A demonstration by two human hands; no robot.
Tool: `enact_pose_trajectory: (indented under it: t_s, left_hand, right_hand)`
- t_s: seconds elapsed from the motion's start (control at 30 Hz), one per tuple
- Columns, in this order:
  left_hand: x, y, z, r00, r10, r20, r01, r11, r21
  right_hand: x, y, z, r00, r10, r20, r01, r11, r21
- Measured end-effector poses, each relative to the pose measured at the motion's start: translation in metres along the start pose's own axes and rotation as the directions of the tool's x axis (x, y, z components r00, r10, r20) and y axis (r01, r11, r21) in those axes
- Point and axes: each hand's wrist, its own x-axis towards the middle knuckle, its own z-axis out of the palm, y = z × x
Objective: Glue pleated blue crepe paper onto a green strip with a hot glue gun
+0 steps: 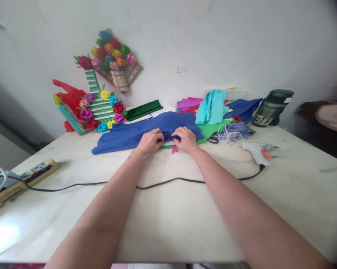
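Observation:
A wide sheet of dark blue crepe-like material lies across the back half of the table. My left hand grips its near edge, fingers curled and closed. Just to the right, my right hand pinches the same edge, with a small gap between the two hands. The material is bunched between them. Right below the gap sit a small pink scrap and a green scrap. My fingertips are partly hidden in the blue folds.
A white glue gun lies at right; its black cord crosses under my forearms to a power strip. Behind are a yarn tangle, light blue crepe paper, a dark green bottle, a glue bottle and a flower-decorated guitar shape.

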Motion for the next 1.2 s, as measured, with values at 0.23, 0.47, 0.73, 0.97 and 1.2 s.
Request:
enact_pose_trajectory:
  t_s: [0.23,0.47,0.73,0.97,1.2]
  left_hand:
    - [-0.001,0.000,0.000,1.000,0.015,-0.018,-0.015,1.000,0.006]
    - [0.001,-0.001,0.000,1.000,-0.017,-0.004,0.016,0.999,-0.049]
    - [0.001,0.001,-0.004,0.999,-0.038,0.003,0.038,0.998,-0.059]
    - [0.001,0.002,-0.005,0.999,-0.047,-0.003,0.047,0.997,-0.063]
    - [0.001,0.000,-0.005,0.998,-0.067,0.015,0.068,0.992,-0.107]
  right_hand:
    - [0.000,0.002,-0.010,0.976,0.209,0.062,-0.214,0.971,0.102]
    - [0.008,0.008,-0.034,0.809,0.103,0.579,-0.230,0.961,0.151]
    - [0.011,-0.009,-0.033,0.806,0.132,0.576,-0.166,0.986,0.007]
    - [0.010,-0.012,-0.024,0.834,0.128,0.537,-0.131,0.991,-0.033]
    - [0.010,-0.012,-0.018,0.920,0.207,0.332,-0.225,0.974,0.016]
